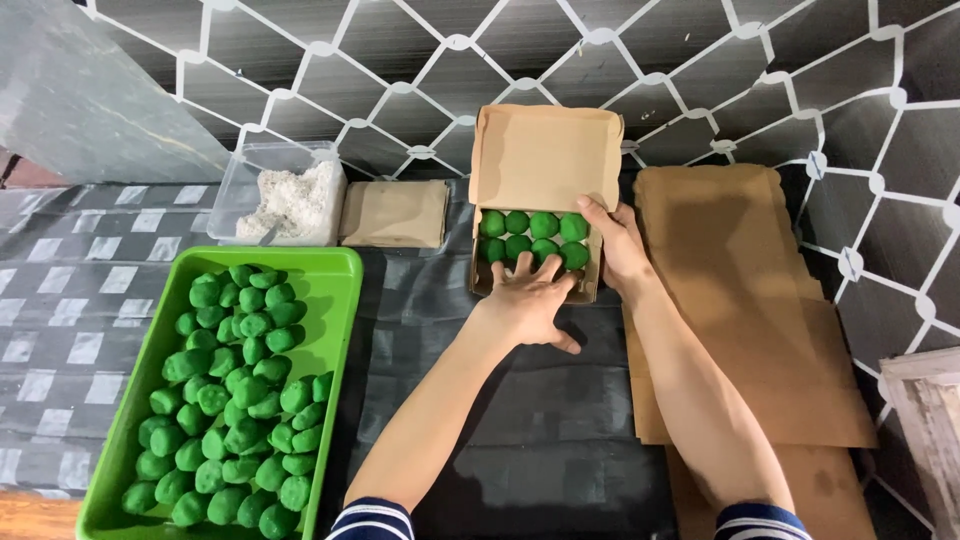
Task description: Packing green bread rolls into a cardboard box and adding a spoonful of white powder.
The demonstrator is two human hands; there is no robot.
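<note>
A small brown cardboard box [545, 150] stands open in the middle, its lid tipped back, with several green balls [530, 235] packed in rows inside. My left hand [528, 300] lies over the box's near edge, fingers spread and touching the front balls. My right hand [618, 245] grips the box's right wall, thumb at the upper corner. A green plastic tray [335, 275] at the left holds many more green balls [235, 390].
A clear tub of white powder [285, 200] and a stack of folded brown boxes [395, 213] sit behind the tray. Flat cardboard sheets [750, 300] lie at the right. A wooden frame corner [925, 400] shows at far right.
</note>
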